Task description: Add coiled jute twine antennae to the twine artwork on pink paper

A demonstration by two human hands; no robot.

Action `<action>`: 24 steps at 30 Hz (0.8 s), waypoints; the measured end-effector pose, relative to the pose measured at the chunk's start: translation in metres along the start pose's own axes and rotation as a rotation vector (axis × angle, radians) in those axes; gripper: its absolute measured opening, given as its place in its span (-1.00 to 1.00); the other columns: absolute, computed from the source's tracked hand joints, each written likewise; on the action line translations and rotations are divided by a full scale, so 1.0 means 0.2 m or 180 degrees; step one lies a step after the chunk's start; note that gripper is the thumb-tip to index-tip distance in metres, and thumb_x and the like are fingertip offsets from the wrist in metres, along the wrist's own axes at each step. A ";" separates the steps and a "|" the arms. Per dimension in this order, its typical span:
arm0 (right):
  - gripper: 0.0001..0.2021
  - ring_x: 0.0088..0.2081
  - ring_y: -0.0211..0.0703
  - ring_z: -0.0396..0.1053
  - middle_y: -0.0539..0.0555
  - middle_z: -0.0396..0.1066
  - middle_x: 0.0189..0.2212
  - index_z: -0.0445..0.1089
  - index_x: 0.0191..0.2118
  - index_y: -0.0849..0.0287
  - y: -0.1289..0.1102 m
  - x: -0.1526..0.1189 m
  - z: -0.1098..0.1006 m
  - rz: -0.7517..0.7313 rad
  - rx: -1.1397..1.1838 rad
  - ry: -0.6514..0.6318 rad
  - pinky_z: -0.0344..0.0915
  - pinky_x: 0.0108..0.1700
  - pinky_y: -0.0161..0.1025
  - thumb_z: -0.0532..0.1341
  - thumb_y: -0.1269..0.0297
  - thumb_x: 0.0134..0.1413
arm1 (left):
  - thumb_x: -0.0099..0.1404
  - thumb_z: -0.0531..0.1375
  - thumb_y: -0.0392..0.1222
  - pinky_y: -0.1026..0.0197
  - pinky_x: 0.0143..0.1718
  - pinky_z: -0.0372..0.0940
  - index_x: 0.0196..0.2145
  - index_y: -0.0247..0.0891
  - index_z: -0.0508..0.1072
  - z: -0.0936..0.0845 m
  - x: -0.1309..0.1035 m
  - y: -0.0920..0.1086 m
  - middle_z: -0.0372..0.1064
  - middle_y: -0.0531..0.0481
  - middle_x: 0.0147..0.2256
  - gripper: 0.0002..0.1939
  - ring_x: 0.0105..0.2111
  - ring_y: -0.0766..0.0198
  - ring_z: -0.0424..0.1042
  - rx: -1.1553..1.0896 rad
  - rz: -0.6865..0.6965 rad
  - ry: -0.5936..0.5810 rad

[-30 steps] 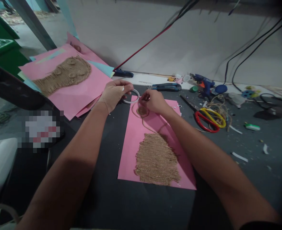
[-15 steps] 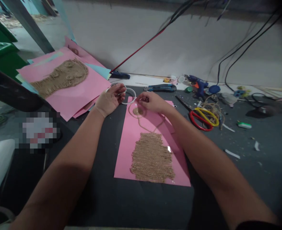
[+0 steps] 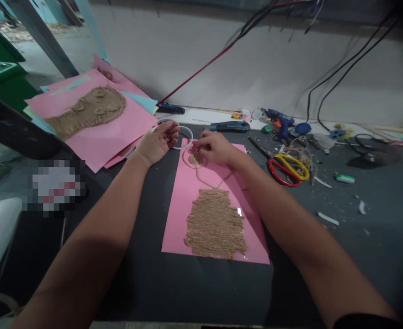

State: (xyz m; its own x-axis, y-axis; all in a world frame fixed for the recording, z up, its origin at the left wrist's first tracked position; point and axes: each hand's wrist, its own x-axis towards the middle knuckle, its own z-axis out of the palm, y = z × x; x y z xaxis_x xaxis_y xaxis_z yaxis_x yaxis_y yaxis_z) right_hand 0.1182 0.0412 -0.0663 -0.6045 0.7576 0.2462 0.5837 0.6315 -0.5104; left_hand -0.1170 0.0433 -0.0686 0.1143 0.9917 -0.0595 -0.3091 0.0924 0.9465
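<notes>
My left hand (image 3: 162,139) holds a thin white ring, which looks like a tape roll (image 3: 187,145), above the top left corner of a pink sheet (image 3: 174,219). Over the top of that sheet, my right hand (image 3: 211,147) has its thumb and fingers pinched together. Whatever is between them is too small to make out. Just under the right fingertips lies a small twine coil (image 3: 194,159) within a drawn or twine outline. Rows of brown twine (image 3: 215,224) cover the sheet's lower half. My right forearm hides part of the sheet's right side.
Red and yellow scissors (image 3: 285,170) lie to the right beside tangled twine (image 3: 299,151). A utility knife (image 3: 227,126) and a blue glue gun (image 3: 280,123) are along the back. Pink sheets with twine work (image 3: 119,141) are stacked at left. Paper scraps (image 3: 328,218) dot the right side.
My right hand has shifted slightly down and left, closer to the small twine coil. My left hand still holds the tape roll in about the same place.
</notes>
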 end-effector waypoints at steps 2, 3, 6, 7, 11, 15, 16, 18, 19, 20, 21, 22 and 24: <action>-0.75 -0.19 -0.11 0.40 0.12 0.47 -0.19 0.69 -0.15 0.06 0.00 0.00 0.00 -0.0118 -0.0010 -0.0015 0.32 -0.05 -0.13 0.26 0.39 0.19 | 0.20 0.34 -0.06 0.23 -0.20 0.47 -0.31 -0.14 0.54 0.00 0.00 0.00 0.58 -0.06 -0.29 -0.85 -0.27 0.25 0.53 0.0019 -0.0026 0.0015; -0.74 -0.18 -0.10 0.41 0.12 0.47 -0.19 0.70 -0.15 0.05 0.00 0.00 0.00 -0.0153 -0.0001 -0.0017 0.33 -0.04 -0.12 0.25 0.40 0.19 | 0.21 0.33 -0.06 0.24 -0.20 0.46 -0.31 -0.14 0.54 0.00 0.00 0.00 0.58 -0.05 -0.29 -0.85 -0.27 0.26 0.53 0.0017 -0.0036 0.0006; -0.69 -0.18 -0.10 0.42 0.12 0.48 -0.19 0.70 -0.16 0.04 0.00 0.00 0.01 -0.0144 0.0012 0.0040 0.33 -0.02 -0.11 0.21 0.46 0.18 | 0.23 0.33 -0.05 0.25 -0.20 0.45 -0.32 -0.14 0.52 0.00 0.00 0.00 0.58 -0.04 -0.30 -0.85 -0.30 0.29 0.53 0.0043 -0.0017 -0.0050; -0.68 -0.17 -0.09 0.42 0.12 0.49 -0.19 0.70 -0.16 0.05 0.00 0.00 0.01 -0.0110 0.0007 0.0065 0.34 -0.02 -0.11 0.20 0.48 0.17 | 0.23 0.33 -0.04 0.24 -0.20 0.45 -0.33 -0.15 0.51 0.00 0.00 0.00 0.57 -0.04 -0.31 -0.85 -0.30 0.29 0.53 0.0063 -0.0003 -0.0057; -0.62 -0.15 -0.08 0.42 0.11 0.49 -0.18 0.69 -0.15 0.05 0.01 0.00 0.02 0.0043 -0.0035 0.0075 0.32 -0.01 -0.12 0.18 0.54 0.11 | 0.25 0.32 -0.08 0.27 -0.22 0.45 -0.33 -0.16 0.52 0.00 0.01 0.00 0.58 -0.03 -0.31 -0.87 -0.31 0.30 0.52 0.0000 -0.0044 -0.0042; -0.65 -0.19 -0.07 0.39 0.13 0.47 -0.19 0.69 -0.12 0.08 0.04 0.01 0.03 0.0000 -0.0043 0.0069 0.30 -0.03 -0.11 0.22 0.51 0.08 | 0.25 0.34 -0.19 0.33 -0.29 0.43 -0.31 -0.21 0.55 -0.01 0.03 -0.01 0.57 -0.02 -0.34 -0.93 -0.39 0.35 0.49 -0.0373 -0.0142 -0.0008; -0.68 -0.21 -0.07 0.38 0.14 0.46 -0.21 0.69 -0.12 0.10 0.05 0.01 0.03 -0.0041 -0.0048 0.0075 0.29 -0.06 -0.11 0.23 0.47 0.11 | 0.26 0.34 -0.22 0.35 -0.30 0.42 -0.31 -0.23 0.55 -0.01 0.03 -0.02 0.56 -0.01 -0.36 -0.94 -0.41 0.37 0.48 -0.0468 -0.0163 -0.0005; -0.75 -0.24 -0.08 0.37 0.14 0.43 -0.26 0.68 -0.11 0.13 0.05 0.01 0.04 -0.0139 -0.0057 0.0101 0.27 -0.10 -0.12 0.26 0.35 0.18 | 0.27 0.34 -0.24 0.38 -0.32 0.41 -0.32 -0.26 0.56 -0.01 0.03 -0.02 0.55 0.00 -0.38 -0.95 -0.43 0.41 0.47 -0.0606 -0.0194 -0.0023; -0.76 -0.25 -0.08 0.36 0.13 0.42 -0.29 0.68 -0.11 0.15 0.05 0.01 0.04 -0.0182 -0.0050 0.0121 0.26 -0.12 -0.13 0.26 0.28 0.21 | 0.28 0.35 -0.24 0.39 -0.32 0.41 -0.32 -0.27 0.57 0.00 0.03 -0.02 0.55 0.01 -0.38 -0.94 -0.43 0.42 0.47 -0.0649 -0.0202 -0.0045; -0.75 -0.26 -0.09 0.35 0.12 0.40 -0.31 0.68 -0.12 0.16 0.04 0.01 0.04 -0.0206 -0.0036 0.0148 0.24 -0.14 -0.14 0.26 0.22 0.24 | 0.28 0.35 -0.24 0.40 -0.33 0.41 -0.32 -0.27 0.57 0.00 0.02 -0.02 0.55 0.01 -0.38 -0.94 -0.43 0.43 0.47 -0.0679 -0.0205 -0.0066; -0.74 -0.28 -0.10 0.35 0.12 0.40 -0.32 0.67 -0.13 0.17 0.04 0.01 0.04 -0.0210 -0.0013 0.0173 0.23 -0.16 -0.15 0.26 0.19 0.25 | 0.29 0.35 -0.25 0.41 -0.33 0.42 -0.32 -0.28 0.57 0.00 0.02 -0.02 0.55 0.01 -0.38 -0.94 -0.43 0.43 0.47 -0.0708 -0.0202 -0.0072; -0.74 -0.29 -0.11 0.33 0.11 0.39 -0.33 0.67 -0.14 0.18 0.04 0.01 0.04 -0.0196 0.0015 0.0188 0.22 -0.17 -0.16 0.27 0.17 0.25 | 0.30 0.35 -0.25 0.41 -0.34 0.42 -0.32 -0.28 0.58 0.00 0.02 -0.02 0.55 0.02 -0.39 -0.94 -0.44 0.44 0.47 -0.0729 -0.0200 -0.0071; -0.77 -0.31 -0.14 0.31 0.11 0.40 -0.31 0.66 -0.16 0.20 0.03 0.01 0.05 -0.0130 0.0065 0.0191 0.21 -0.19 -0.18 0.30 0.21 0.22 | 0.32 0.33 -0.26 0.42 -0.35 0.42 -0.32 -0.29 0.58 0.01 0.02 -0.01 0.54 0.02 -0.39 -0.94 -0.45 0.45 0.46 -0.0732 -0.0200 -0.0048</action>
State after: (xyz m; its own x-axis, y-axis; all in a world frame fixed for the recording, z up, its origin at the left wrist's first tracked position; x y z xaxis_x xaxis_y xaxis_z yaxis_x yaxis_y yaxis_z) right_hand 0.1157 0.0456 -0.0769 -0.5937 0.7401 0.3158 0.5476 0.6592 -0.5154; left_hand -0.1141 0.0463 -0.0709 0.1538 0.9820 -0.1097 -0.5076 0.1738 0.8439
